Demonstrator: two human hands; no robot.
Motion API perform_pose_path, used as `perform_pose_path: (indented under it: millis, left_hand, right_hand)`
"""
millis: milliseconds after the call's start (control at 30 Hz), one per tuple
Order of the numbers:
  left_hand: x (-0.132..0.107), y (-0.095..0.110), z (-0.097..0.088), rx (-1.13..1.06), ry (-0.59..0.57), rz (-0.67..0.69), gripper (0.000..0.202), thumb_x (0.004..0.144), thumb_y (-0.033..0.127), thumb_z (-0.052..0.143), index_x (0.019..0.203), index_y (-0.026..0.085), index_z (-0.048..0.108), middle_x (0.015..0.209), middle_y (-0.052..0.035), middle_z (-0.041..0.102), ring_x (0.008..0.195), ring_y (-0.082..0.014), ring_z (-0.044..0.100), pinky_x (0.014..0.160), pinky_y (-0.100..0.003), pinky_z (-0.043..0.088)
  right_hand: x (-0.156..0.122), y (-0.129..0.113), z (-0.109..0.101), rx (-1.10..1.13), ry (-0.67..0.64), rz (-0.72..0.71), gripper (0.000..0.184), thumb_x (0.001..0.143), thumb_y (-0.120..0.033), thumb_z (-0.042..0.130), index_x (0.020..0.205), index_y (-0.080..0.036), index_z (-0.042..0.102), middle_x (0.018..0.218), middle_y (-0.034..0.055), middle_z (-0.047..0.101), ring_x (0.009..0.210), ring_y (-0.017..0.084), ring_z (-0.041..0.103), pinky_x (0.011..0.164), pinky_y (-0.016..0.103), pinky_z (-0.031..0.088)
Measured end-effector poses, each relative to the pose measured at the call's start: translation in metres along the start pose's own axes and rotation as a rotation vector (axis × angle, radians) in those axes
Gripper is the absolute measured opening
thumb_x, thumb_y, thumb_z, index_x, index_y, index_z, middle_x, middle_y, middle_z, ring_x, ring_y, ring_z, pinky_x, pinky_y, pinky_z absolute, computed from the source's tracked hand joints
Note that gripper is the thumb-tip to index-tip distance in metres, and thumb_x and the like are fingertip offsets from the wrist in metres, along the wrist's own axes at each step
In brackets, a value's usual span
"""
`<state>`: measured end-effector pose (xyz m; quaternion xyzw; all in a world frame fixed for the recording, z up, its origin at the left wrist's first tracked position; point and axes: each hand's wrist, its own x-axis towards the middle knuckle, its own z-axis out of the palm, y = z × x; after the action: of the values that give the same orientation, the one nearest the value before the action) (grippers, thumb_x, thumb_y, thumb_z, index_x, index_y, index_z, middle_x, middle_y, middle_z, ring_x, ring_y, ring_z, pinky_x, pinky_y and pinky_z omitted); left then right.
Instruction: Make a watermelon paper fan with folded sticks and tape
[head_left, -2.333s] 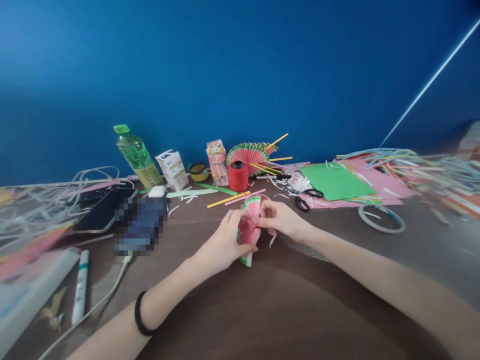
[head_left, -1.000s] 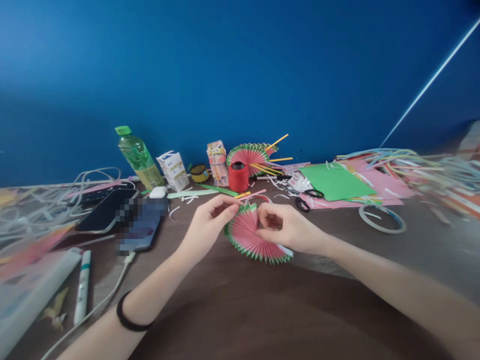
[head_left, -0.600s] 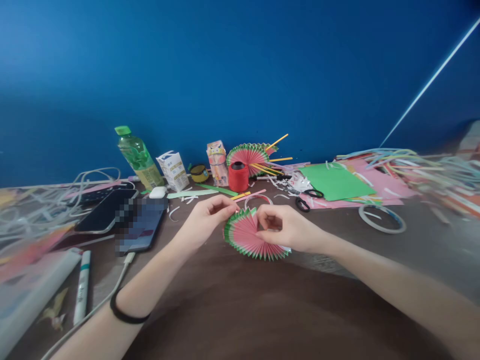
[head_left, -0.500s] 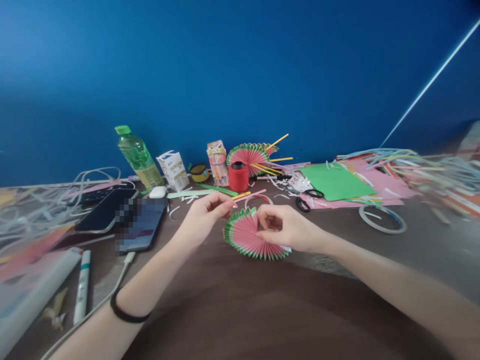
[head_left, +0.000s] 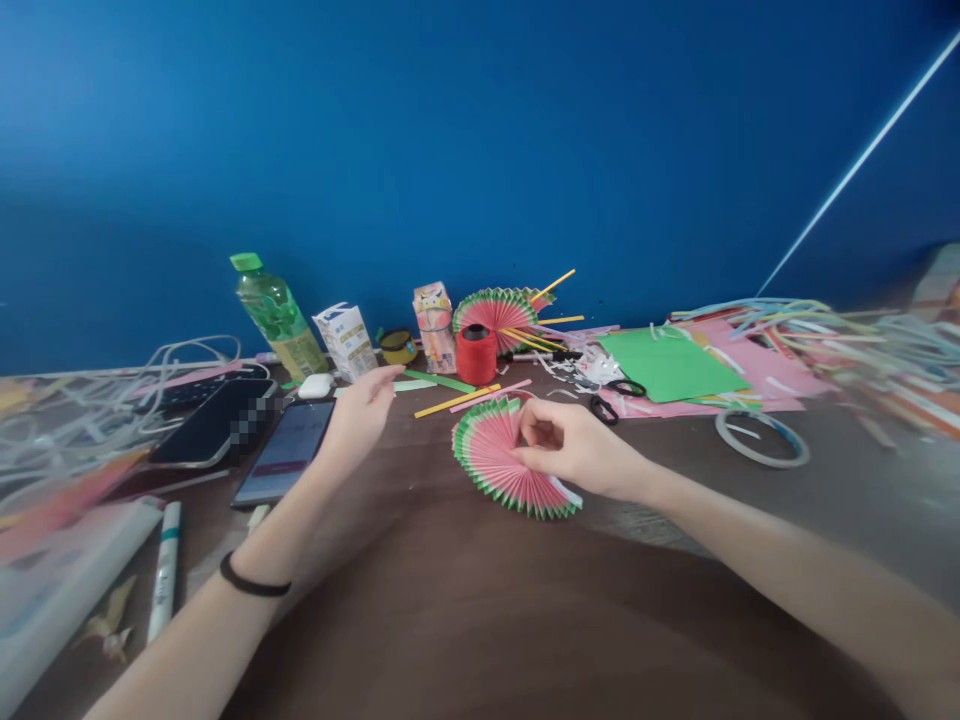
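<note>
A pleated paper fan [head_left: 495, 455], pink with a green zigzag rim and a pale band, is spread out above the dark table. My right hand [head_left: 570, 445] pinches it at the gathered centre, between thumb and fingers. Off to the left, my left hand [head_left: 364, 415] is away from the fan, fingers stretched forward near a pale green paper strip [head_left: 420, 384]; nothing shows in it. Yellow and pink sticks [head_left: 457, 400] lie just behind the fan. Beyond them stands a red thread spool [head_left: 476, 355], with a second pleated fan [head_left: 495, 312] behind it.
Left of my hands are a phone [head_left: 285, 455], a second phone [head_left: 214, 420], a marker [head_left: 165, 570] and a tilted green bottle [head_left: 279, 320]. A white box [head_left: 345, 340] stands by the wall. Rightward lie scissors [head_left: 606, 408], green paper [head_left: 671, 362] and a tape roll [head_left: 761, 440].
My left hand has left the fan's edge and moved left, its fingers opening out. The sticks behind the fan are more exposed. My right hand still holds the fan.
</note>
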<state>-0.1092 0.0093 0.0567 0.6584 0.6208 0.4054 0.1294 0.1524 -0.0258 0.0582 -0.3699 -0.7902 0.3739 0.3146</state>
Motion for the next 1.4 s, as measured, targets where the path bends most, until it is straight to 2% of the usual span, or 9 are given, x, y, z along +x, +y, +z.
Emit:
perform_pose_path:
  millis: [100, 267, 333, 467, 567, 733, 900, 1100, 1400]
  left_hand:
    - [-0.011, 0.028, -0.001, 0.004, -0.012, 0.04, 0.035, 0.082, 0.03, 0.041, 0.106, 0.016, 0.062, 0.114, -0.0084, 0.062, 0.108, -0.0255, 0.053, 0.096, -0.039, 0.037]
    - [-0.035, 0.065, 0.004, -0.343, -0.382, 0.156, 0.035, 0.081, 0.038, 0.05, 0.11, 0.019, 0.057, 0.113, -0.0078, 0.062, 0.104, -0.0214, 0.056, 0.087, -0.032, 0.044]
    - [-0.046, 0.073, 0.01, -0.369, -0.431, 0.215, 0.035, 0.076, 0.035, 0.058, 0.108, 0.021, 0.057, 0.112, -0.0062, 0.061, 0.103, -0.0208, 0.055, 0.087, -0.031, 0.044]
    - [-0.058, 0.077, 0.019, -0.304, -0.347, 0.164, 0.019, 0.078, 0.03, 0.057, 0.094, 0.021, 0.06, 0.093, -0.0018, 0.066, 0.084, -0.0164, 0.059, 0.075, -0.027, 0.046]
    - [-0.057, 0.074, 0.021, -0.315, -0.323, 0.13, 0.02, 0.078, 0.034, 0.055, 0.09, 0.019, 0.06, 0.083, -0.002, 0.066, 0.075, -0.0157, 0.059, 0.068, -0.026, 0.046]
    - [-0.054, 0.068, 0.022, -0.347, -0.276, 0.129, 0.024, 0.077, 0.036, 0.057, 0.093, 0.019, 0.061, 0.086, -0.0028, 0.065, 0.076, -0.0159, 0.059, 0.068, -0.027, 0.046]
    - [-0.056, 0.068, 0.024, -0.335, -0.242, 0.14, 0.02, 0.079, 0.033, 0.055, 0.093, 0.02, 0.061, 0.086, -0.0024, 0.065, 0.075, -0.0153, 0.059, 0.067, -0.026, 0.046]
    - [-0.053, 0.066, 0.023, -0.256, -0.151, 0.155, 0.02, 0.079, 0.034, 0.054, 0.092, 0.02, 0.061, 0.086, -0.0021, 0.065, 0.074, -0.0151, 0.059, 0.068, -0.026, 0.046]
    - [-0.067, 0.08, 0.024, -0.239, -0.186, 0.218, 0.012, 0.078, 0.025, 0.056, 0.088, 0.02, 0.062, 0.088, -0.0015, 0.068, 0.077, -0.0152, 0.06, 0.069, -0.025, 0.046]
  right_hand:
    - [0.0, -0.002, 0.0, -0.024, 0.019, -0.012, 0.018, 0.071, -0.019, 0.057, 0.065, -0.018, 0.04, 0.066, -0.0033, 0.046, 0.058, 0.008, 0.041, 0.056, 0.022, 0.034]
    - [-0.002, -0.006, 0.002, -0.091, 0.027, -0.039, 0.019, 0.071, -0.017, 0.056, 0.064, -0.018, 0.038, 0.064, -0.004, 0.045, 0.057, 0.008, 0.04, 0.055, 0.022, 0.032]
    - [-0.003, -0.007, 0.004, -0.112, 0.02, -0.05, 0.02, 0.073, -0.018, 0.056, 0.063, -0.018, 0.038, 0.061, -0.0047, 0.043, 0.056, 0.008, 0.038, 0.053, 0.022, 0.031]
    - [-0.005, -0.01, 0.004, -0.077, -0.021, -0.044, 0.023, 0.073, -0.022, 0.059, 0.062, -0.018, 0.039, 0.063, -0.0043, 0.046, 0.056, 0.008, 0.038, 0.052, 0.021, 0.031]
    - [-0.005, -0.011, 0.0, 0.024, -0.027, -0.027, 0.021, 0.071, -0.026, 0.063, 0.068, -0.018, 0.044, 0.075, -0.0015, 0.051, 0.061, 0.008, 0.044, 0.055, 0.022, 0.037]
    - [-0.003, -0.014, -0.011, 0.203, -0.07, -0.047, 0.01, 0.08, -0.026, 0.054, 0.085, -0.017, 0.056, 0.091, 0.0042, 0.056, 0.074, 0.012, 0.054, 0.061, 0.024, 0.045]
    - [-0.005, -0.018, -0.019, 0.222, 0.001, 0.011, 0.012, 0.077, -0.025, 0.059, 0.085, -0.017, 0.06, 0.082, 0.0031, 0.06, 0.067, 0.011, 0.055, 0.057, 0.024, 0.045]
    - [-0.004, -0.018, -0.028, 0.256, 0.07, 0.019, 0.024, 0.073, -0.025, 0.064, 0.095, -0.017, 0.058, 0.079, 0.0019, 0.064, 0.067, 0.012, 0.06, 0.065, 0.027, 0.049]
    - [-0.012, -0.032, -0.016, 0.253, 0.013, 0.052, 0.017, 0.072, -0.02, 0.064, 0.082, -0.018, 0.05, 0.075, 0.0004, 0.06, 0.068, 0.011, 0.058, 0.061, 0.024, 0.047]
